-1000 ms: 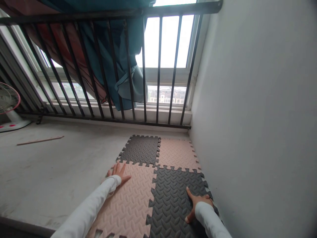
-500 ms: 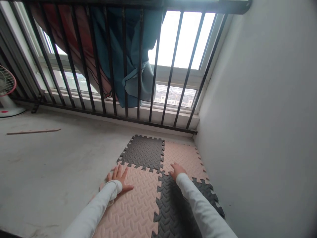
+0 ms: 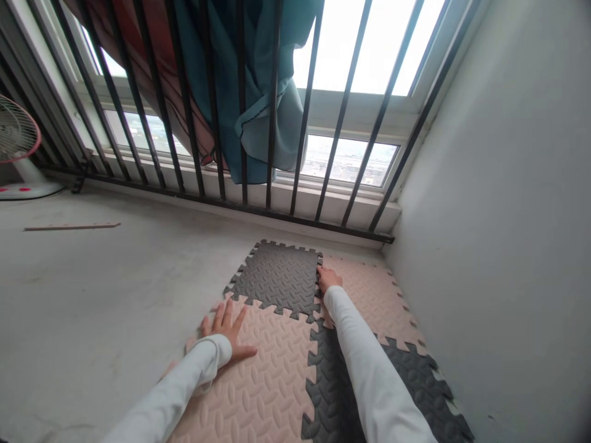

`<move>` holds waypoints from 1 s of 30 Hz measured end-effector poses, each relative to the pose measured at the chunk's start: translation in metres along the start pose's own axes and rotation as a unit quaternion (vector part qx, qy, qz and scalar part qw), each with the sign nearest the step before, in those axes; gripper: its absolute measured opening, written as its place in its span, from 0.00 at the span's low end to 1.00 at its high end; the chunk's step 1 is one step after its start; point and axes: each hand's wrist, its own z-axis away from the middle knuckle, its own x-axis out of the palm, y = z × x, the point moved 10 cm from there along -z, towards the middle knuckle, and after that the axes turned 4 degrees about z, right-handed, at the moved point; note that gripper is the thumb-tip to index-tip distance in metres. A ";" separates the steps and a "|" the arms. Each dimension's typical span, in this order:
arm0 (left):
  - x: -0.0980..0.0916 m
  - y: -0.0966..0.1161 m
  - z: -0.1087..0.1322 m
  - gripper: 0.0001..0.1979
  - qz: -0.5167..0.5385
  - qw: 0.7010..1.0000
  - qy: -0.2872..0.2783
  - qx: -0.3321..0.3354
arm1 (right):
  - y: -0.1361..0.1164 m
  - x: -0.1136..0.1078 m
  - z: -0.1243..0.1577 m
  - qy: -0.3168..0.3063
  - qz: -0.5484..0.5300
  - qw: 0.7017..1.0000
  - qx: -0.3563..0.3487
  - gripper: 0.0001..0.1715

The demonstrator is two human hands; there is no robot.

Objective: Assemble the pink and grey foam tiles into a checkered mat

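Note:
Interlocking foam mat tiles lie on the concrete floor by the wall. My left hand (image 3: 227,328) lies flat with fingers spread on the near pink tile (image 3: 258,384), close to its far left corner. My right hand (image 3: 328,279) reaches forward and presses on the seam between the far dark grey tile (image 3: 277,277) and the far pink tile (image 3: 373,295); its fingers look bent, with nothing visibly in them. My right sleeve crosses the near dark grey tile (image 3: 410,381).
A black metal railing (image 3: 272,123) runs along the window, with teal and red cloth (image 3: 258,80) hanging behind it. A grey wall (image 3: 498,215) borders the mats on the right. A fan (image 3: 16,154) and a wooden strip (image 3: 71,226) are far left on the floor (image 3: 115,283).
My right hand moved from the near dark tile's right edge forward to the seam between the two far tiles. The left hand stayed put. The view shifted forward.

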 end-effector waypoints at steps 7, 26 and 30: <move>0.000 -0.001 0.000 0.50 -0.009 1.000 0.003 -0.002 | -0.003 -0.006 -0.004 -0.001 0.009 0.999 -0.042 0.23; -0.002 -0.002 0.001 0.48 -0.014 1.000 0.010 -0.004 | -0.009 0.007 0.004 0.023 -0.007 1.000 0.015 0.41; -0.002 -0.001 0.002 0.49 -0.011 1.000 0.006 -0.003 | -0.002 0.010 -0.006 0.019 -0.033 0.999 0.032 0.42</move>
